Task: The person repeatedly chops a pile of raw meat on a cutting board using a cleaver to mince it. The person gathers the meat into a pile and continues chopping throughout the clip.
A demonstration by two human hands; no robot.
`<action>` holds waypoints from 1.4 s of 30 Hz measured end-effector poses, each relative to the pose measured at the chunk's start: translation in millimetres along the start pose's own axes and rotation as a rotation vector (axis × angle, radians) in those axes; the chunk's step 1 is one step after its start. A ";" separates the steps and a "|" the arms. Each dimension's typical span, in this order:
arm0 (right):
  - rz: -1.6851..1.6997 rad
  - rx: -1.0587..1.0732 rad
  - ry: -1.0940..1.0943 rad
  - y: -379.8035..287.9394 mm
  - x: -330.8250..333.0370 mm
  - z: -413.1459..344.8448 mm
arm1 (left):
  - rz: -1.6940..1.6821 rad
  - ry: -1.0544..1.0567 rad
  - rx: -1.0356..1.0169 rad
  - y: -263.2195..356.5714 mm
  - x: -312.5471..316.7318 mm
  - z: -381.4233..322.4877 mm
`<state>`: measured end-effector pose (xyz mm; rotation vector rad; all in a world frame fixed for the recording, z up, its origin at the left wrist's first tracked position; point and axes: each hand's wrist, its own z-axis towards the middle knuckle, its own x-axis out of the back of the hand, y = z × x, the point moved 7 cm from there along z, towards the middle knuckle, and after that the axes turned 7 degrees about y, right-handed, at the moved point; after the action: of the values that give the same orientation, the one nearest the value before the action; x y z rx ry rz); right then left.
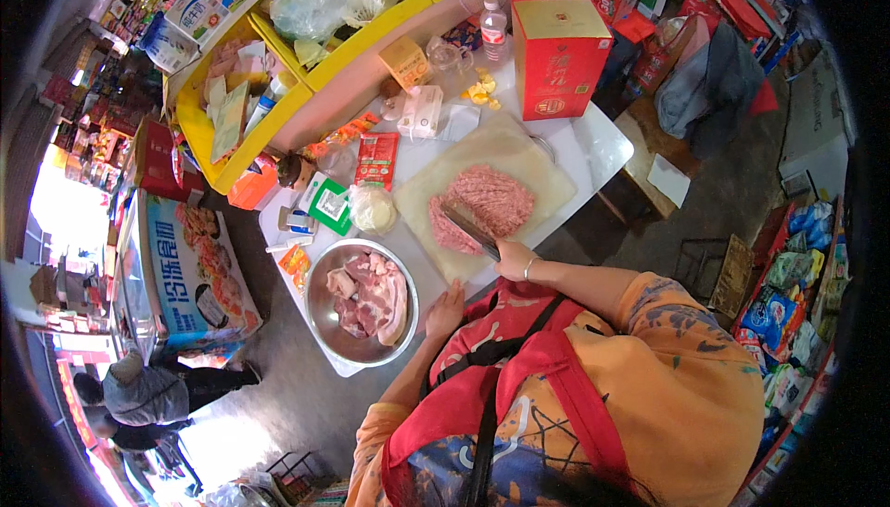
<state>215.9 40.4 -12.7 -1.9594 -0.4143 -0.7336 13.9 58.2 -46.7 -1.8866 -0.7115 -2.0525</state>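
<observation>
My right hand (514,260) grips the handle of a kitchen knife (469,229), whose blade lies against a mound of minced meat (497,194). The mince is spread in the middle of a pale cutting board (434,184), on a white table (591,135). At the board's near corner my left hand (446,309) rests with its fingers touching or close to the edge; it holds nothing that I can see. To its left stands a steel bowl (316,298) with large raw meat pieces (372,291) in it.
A red box (556,62) and a plastic bottle (493,31) stand behind the board. Left of it are a wrapped white ball (373,208), a green printed-code card (327,202) and a red packet (377,159). A yellow-edged shelf (361,41) borders the back. People (146,392) are at far left.
</observation>
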 end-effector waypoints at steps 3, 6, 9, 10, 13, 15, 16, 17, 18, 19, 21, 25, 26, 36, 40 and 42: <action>-0.010 0.047 0.027 -5.8 12.0 -7.8 | -0.039 -0.022 0.047 -0.6 -0.4 -2.1; 0.033 0.061 0.078 -15.8 36.0 -14.0 | -0.054 -0.050 0.079 0.5 2.1 -3.5; 0.146 0.089 0.171 -18.1 58.3 -19.4 | -0.090 -0.150 0.171 -3.6 -4.0 -5.1; 0.240 0.121 0.236 -17.4 65.1 -20.8 | -0.107 -0.188 0.214 -5.6 -7.7 -6.3; 0.324 0.090 0.253 -6.2 60.3 -18.9 | -0.025 -0.031 0.046 3.5 1.8 -4.8; 0.158 -0.078 0.112 6.7 42.9 -11.6 | -0.027 -0.052 0.083 1.4 0.0 -5.1; 0.062 -0.057 0.116 3.9 40.9 -9.4 | -0.022 -0.087 0.101 0.8 -1.6 -4.3; 0.068 0.011 0.110 -3.2 39.0 -8.8 | -0.036 -0.083 0.105 1.5 0.5 -5.7; 0.046 0.015 0.106 -6.5 40.2 -8.2 | -0.044 -0.104 0.101 2.2 1.5 -4.8; -0.014 -0.027 0.080 -7.6 41.5 -6.9 | -0.045 -0.117 0.092 3.4 2.9 -1.1; 0.063 0.066 0.111 -18.8 54.4 -11.0 | -0.071 -0.141 0.105 5.3 6.7 1.0; 0.339 0.222 0.330 -28.8 73.5 -17.7 | -0.045 -0.159 0.135 7.8 7.6 -1.4; 0.356 0.203 0.359 -23.6 70.8 -17.2 | -0.057 -0.179 0.140 6.5 4.8 -2.4; -0.021 0.012 -0.023 8.6 1.7 -9.5 | -0.035 -0.171 0.080 -3.9 -14.3 -6.6; 0.021 0.082 -0.025 -6.6 11.4 -8.8 | -0.069 -0.155 0.083 -1.9 -7.8 -6.6; 0.084 0.123 0.014 -9.6 20.8 -8.3 | -0.092 -0.128 0.092 0.1 -2.7 -6.2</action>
<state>223.7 37.3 10.2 -1.8435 -0.3585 -0.6527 8.9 54.5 -49.6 -1.9811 -0.9235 -1.9284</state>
